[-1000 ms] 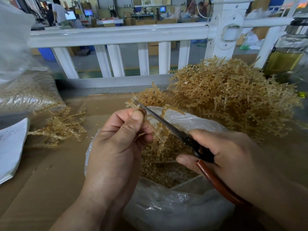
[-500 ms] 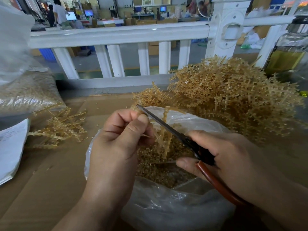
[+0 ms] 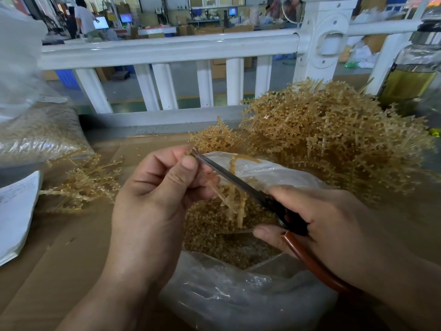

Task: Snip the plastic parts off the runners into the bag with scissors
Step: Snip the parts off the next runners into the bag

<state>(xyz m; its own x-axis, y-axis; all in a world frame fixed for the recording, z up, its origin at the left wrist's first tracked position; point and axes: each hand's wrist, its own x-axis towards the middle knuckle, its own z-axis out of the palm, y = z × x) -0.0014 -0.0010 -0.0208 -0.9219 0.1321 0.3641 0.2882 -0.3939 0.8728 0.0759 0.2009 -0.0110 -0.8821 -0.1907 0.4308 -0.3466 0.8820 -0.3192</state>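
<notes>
Our left hand [image 3: 152, 206] pinches the runner [image 3: 232, 201] over the open bag [image 3: 262, 173] so parts drop in, while our right hand [image 3: 317, 225] grips the scissors [image 3: 229, 177].

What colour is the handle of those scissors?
Reddish-brown; the scissor handle shows best in the head view.
</notes>
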